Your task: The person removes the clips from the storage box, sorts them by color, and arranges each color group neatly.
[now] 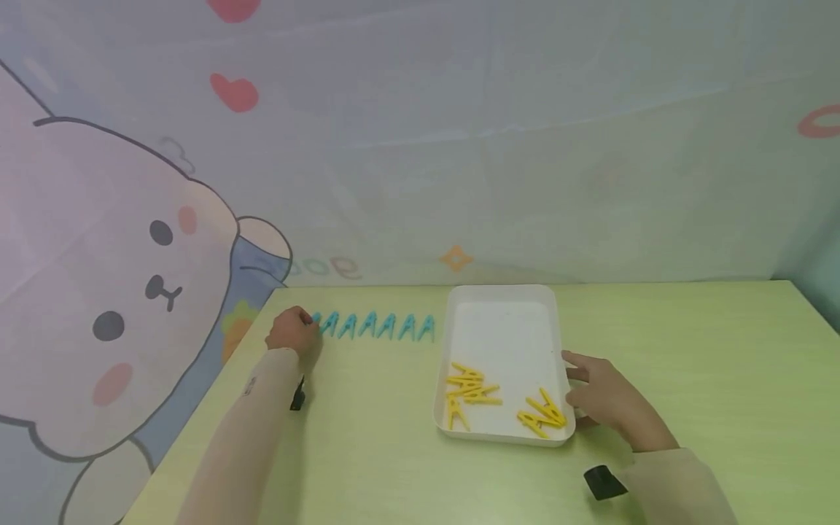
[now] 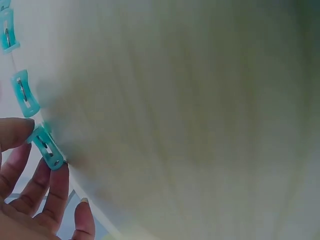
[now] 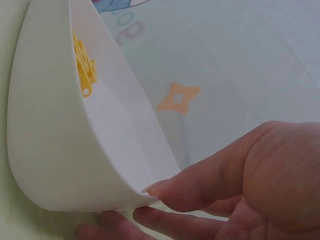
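Note:
At the left end of a row of blue clothespins [image 1: 370, 323], my left hand [image 1: 292, 329] holds the last blue clothespin [image 2: 47, 147] between thumb and fingertips. In the head view the hand partly hides that clothespin. Another blue clothespin [image 2: 25, 93] stands just beyond my thumb in the left wrist view. My right hand [image 1: 607, 397] grips the right side of a white tray [image 1: 505, 292], its thumb on the rim and other fingers along the outer wall. Several yellow clothespins [image 1: 482, 394] lie in the near left part of the tray, and yellow clothespins [image 1: 541, 415] lie near right.
The light green table [image 1: 367, 437] ends at a fabric backdrop [image 1: 623, 182] behind the row and tray. A cartoon bear [image 1: 131, 292] is printed on the backdrop at left. Black straps [image 1: 604, 483] hang near both wrists.

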The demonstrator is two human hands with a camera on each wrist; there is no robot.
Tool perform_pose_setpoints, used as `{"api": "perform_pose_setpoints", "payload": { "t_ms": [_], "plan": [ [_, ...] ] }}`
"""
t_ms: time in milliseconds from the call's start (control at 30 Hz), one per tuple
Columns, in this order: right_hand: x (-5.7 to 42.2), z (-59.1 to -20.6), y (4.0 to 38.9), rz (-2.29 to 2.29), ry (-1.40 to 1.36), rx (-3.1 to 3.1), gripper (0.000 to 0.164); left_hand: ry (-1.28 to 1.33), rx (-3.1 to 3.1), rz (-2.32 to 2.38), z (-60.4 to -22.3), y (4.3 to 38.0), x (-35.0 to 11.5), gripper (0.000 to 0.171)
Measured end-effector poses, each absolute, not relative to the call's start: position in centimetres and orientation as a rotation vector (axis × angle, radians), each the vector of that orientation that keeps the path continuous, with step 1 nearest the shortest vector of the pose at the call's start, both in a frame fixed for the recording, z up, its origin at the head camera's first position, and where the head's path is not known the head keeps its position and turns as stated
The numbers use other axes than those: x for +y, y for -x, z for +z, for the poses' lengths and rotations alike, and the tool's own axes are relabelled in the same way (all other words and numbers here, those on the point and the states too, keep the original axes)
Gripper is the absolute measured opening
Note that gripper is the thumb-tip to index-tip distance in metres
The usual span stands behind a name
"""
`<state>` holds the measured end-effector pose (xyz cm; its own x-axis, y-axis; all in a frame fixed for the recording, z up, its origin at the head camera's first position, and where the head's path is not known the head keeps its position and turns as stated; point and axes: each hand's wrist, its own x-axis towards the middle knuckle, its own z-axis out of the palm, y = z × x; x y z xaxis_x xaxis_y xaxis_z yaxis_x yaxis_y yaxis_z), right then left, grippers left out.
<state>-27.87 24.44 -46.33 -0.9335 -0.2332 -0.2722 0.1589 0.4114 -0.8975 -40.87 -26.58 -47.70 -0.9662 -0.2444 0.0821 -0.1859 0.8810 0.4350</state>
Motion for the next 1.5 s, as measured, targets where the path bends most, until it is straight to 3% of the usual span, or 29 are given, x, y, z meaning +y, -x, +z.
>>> {"api": "perform_pose_setpoints", "payload": {
  "t_ms": [233, 600, 833, 1133, 1500],
  "plan": [
    [24.1, -46.2, 27.7, -1.545, 0.056, 2.314, 0.078, -0.352, -2.952, -0.631, -47.6, 40.9, -26.6, 0.023],
    [23.7, -46.2, 27.8, -1.528, 0.047, 2.326, 0.078, -0.316, -2.984, -0.639, -47.9, 41.4, -27.4, 0.036],
    [23.1, -46.2, 28.4, -1.505, 0.053, 2.347, 0.079, -0.114, -2.950, -0.548, -46.4, 41.3, -26.6, 0.039],
    [22.5, -46.3, 29.3, -1.506, 0.050, 2.350, 0.078, 0.210, -2.817, -0.544, -44.3, 40.8, -21.2, 0.027],
    [22.1, -46.6, 29.6, -1.530, 0.031, 2.340, 0.079, 0.683, -2.813, -0.746, -42.4, 37.8, -12.5, 0.022]
  ]
}}
